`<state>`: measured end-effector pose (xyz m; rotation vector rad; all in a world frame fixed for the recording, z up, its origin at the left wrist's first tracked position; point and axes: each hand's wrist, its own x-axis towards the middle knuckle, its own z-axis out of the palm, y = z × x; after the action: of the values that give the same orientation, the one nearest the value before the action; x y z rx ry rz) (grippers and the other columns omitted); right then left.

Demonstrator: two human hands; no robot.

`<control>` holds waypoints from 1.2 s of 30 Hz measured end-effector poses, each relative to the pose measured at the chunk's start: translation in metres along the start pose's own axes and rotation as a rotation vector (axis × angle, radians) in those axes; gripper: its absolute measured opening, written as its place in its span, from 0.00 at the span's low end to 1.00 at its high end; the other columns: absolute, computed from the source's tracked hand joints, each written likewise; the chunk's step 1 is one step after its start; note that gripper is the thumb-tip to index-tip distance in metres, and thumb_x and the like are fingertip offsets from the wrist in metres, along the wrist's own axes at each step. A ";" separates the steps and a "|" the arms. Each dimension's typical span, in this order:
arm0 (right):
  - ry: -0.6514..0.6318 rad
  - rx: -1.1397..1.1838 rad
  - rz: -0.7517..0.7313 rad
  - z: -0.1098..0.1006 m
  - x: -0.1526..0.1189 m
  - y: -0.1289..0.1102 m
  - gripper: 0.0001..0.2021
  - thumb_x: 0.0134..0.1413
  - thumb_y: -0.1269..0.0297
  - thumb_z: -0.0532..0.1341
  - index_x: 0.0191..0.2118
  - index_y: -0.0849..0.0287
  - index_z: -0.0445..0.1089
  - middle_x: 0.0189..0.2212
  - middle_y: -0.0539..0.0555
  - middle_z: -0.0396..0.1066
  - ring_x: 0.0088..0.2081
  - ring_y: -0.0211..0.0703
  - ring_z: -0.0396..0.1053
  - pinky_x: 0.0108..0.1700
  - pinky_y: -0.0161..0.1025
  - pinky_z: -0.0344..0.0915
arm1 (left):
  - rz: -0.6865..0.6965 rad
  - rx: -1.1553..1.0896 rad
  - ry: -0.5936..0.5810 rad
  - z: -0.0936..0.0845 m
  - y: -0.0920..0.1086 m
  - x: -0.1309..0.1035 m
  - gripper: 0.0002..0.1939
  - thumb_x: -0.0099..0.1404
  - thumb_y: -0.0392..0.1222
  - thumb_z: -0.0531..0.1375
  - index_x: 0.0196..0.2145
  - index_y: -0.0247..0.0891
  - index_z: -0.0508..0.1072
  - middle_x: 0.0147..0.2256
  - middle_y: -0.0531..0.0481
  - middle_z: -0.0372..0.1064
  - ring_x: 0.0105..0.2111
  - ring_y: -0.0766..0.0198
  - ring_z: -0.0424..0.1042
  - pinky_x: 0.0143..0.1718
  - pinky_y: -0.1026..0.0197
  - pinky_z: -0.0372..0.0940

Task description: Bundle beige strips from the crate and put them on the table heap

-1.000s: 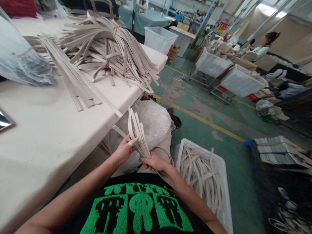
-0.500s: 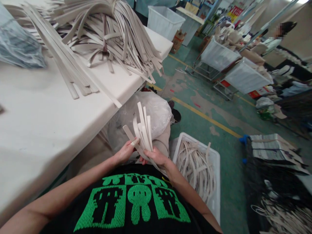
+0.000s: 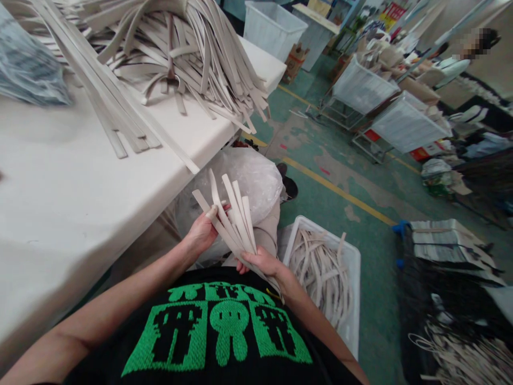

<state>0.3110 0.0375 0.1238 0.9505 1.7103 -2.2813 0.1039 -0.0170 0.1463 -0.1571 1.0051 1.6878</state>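
Note:
Several flat beige strips (image 3: 237, 216) fan out above my lap. My right hand (image 3: 262, 262) is closed round the lower part of the bunch. Higher up on its left side, my left hand (image 3: 205, 227) pinches one or two strips between thumb and fingers. The strips' free ends point up and away from me. Clear plastic film (image 3: 250, 179) lies behind them over my leg. On the white table (image 3: 100, 214) rests a large heap of similar strips (image 3: 224, 64), with a few long ones lying toward the table edge.
A white bin (image 3: 358, 299) holding loose strips stands on the floor at my right. Blue-grey plastic wrapping (image 3: 32, 64) lies at the table's left. Carts (image 3: 363, 85) stand farther off, near a person (image 3: 455, 67). A dark-covered stack (image 3: 444, 246) is at the right.
My left hand has moved up and left along the strips, pulling one or two aside, so the bunch spreads wider. My right hand has shifted slightly right, still holding the bunch.

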 end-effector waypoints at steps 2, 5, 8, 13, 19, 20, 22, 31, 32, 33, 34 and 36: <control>0.013 0.083 -0.003 -0.003 -0.002 0.003 0.32 0.48 0.33 0.63 0.30 0.65 0.75 0.27 0.58 0.76 0.27 0.41 0.73 0.32 0.36 0.69 | 0.022 0.002 -0.009 -0.001 0.001 -0.001 0.09 0.63 0.42 0.65 0.39 0.34 0.80 0.42 0.43 0.79 0.40 0.59 0.76 0.46 0.57 0.69; 0.065 0.238 0.023 -0.007 0.000 0.006 0.31 0.45 0.34 0.66 0.34 0.64 0.75 0.28 0.58 0.77 0.27 0.43 0.74 0.31 0.38 0.70 | 0.037 0.025 -0.024 -0.005 -0.001 -0.004 0.10 0.62 0.44 0.66 0.37 0.34 0.80 0.42 0.43 0.79 0.41 0.59 0.76 0.46 0.59 0.68; 0.138 0.315 -0.009 -0.009 0.009 0.004 0.28 0.44 0.39 0.69 0.36 0.63 0.74 0.28 0.57 0.77 0.27 0.43 0.74 0.30 0.38 0.70 | 0.024 0.109 -0.044 -0.010 -0.008 -0.009 0.14 0.60 0.48 0.67 0.36 0.33 0.80 0.40 0.42 0.78 0.43 0.57 0.75 0.46 0.59 0.68; 0.270 0.366 -0.126 -0.006 0.031 -0.008 0.26 0.45 0.41 0.70 0.35 0.63 0.75 0.27 0.54 0.76 0.27 0.41 0.72 0.33 0.39 0.71 | -0.025 0.238 -0.113 -0.013 -0.025 -0.018 0.18 0.56 0.53 0.69 0.34 0.35 0.77 0.36 0.44 0.78 0.39 0.57 0.76 0.45 0.57 0.69; 0.329 0.406 -0.168 0.000 0.045 -0.018 0.25 0.42 0.42 0.71 0.34 0.62 0.77 0.28 0.54 0.76 0.30 0.42 0.72 0.37 0.40 0.70 | -0.082 0.261 -0.213 -0.010 -0.027 -0.023 0.21 0.54 0.56 0.70 0.35 0.35 0.77 0.36 0.42 0.79 0.39 0.54 0.77 0.44 0.55 0.70; 0.327 0.412 -0.171 0.000 0.046 -0.019 0.25 0.41 0.42 0.72 0.34 0.61 0.77 0.29 0.54 0.77 0.31 0.42 0.73 0.39 0.40 0.70 | -0.085 0.269 -0.221 -0.010 -0.027 -0.024 0.22 0.54 0.57 0.70 0.35 0.34 0.77 0.36 0.42 0.79 0.40 0.54 0.77 0.45 0.56 0.70; 0.311 0.413 -0.182 -0.001 0.046 -0.021 0.24 0.42 0.43 0.71 0.36 0.60 0.78 0.31 0.54 0.78 0.33 0.43 0.74 0.42 0.41 0.70 | -0.085 0.292 -0.252 -0.011 -0.029 -0.023 0.24 0.53 0.58 0.71 0.37 0.35 0.78 0.37 0.42 0.79 0.40 0.54 0.77 0.45 0.56 0.69; 0.125 0.341 -0.176 -0.003 0.036 -0.049 0.25 0.47 0.44 0.69 0.43 0.61 0.78 0.35 0.57 0.78 0.33 0.43 0.72 0.33 0.37 0.68 | -0.160 0.432 -0.366 -0.013 -0.050 -0.024 0.33 0.51 0.64 0.69 0.44 0.33 0.77 0.41 0.39 0.78 0.42 0.49 0.75 0.43 0.53 0.68; 0.131 0.310 -0.173 -0.001 0.037 -0.051 0.24 0.46 0.45 0.70 0.42 0.61 0.78 0.34 0.56 0.77 0.32 0.42 0.72 0.34 0.37 0.68 | -0.151 0.444 -0.371 -0.012 -0.051 -0.024 0.34 0.52 0.64 0.69 0.47 0.34 0.76 0.41 0.39 0.77 0.42 0.50 0.75 0.43 0.52 0.68; 0.150 0.276 -0.176 0.000 0.037 -0.052 0.23 0.45 0.47 0.71 0.41 0.61 0.79 0.32 0.55 0.77 0.32 0.42 0.71 0.35 0.38 0.68 | -0.141 0.468 -0.374 -0.012 -0.050 -0.023 0.35 0.53 0.65 0.68 0.49 0.35 0.76 0.41 0.40 0.77 0.42 0.50 0.75 0.43 0.53 0.69; 0.175 0.245 -0.187 0.000 0.038 -0.053 0.22 0.44 0.48 0.72 0.40 0.61 0.79 0.31 0.54 0.77 0.32 0.42 0.71 0.36 0.38 0.68 | -0.131 0.506 -0.373 -0.012 -0.049 -0.023 0.35 0.54 0.65 0.66 0.51 0.36 0.75 0.42 0.41 0.77 0.42 0.51 0.74 0.42 0.53 0.69; 0.227 0.203 -0.229 0.001 0.039 -0.051 0.20 0.44 0.49 0.72 0.37 0.61 0.79 0.30 0.53 0.76 0.32 0.41 0.70 0.37 0.37 0.67 | -0.097 0.642 -0.377 -0.014 -0.042 -0.021 0.33 0.57 0.67 0.63 0.50 0.37 0.76 0.40 0.42 0.77 0.41 0.51 0.74 0.40 0.54 0.69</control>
<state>0.2566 0.0646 0.1441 1.1453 1.7813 -2.6241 0.1416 -0.0409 0.1269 0.5067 1.1697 1.1751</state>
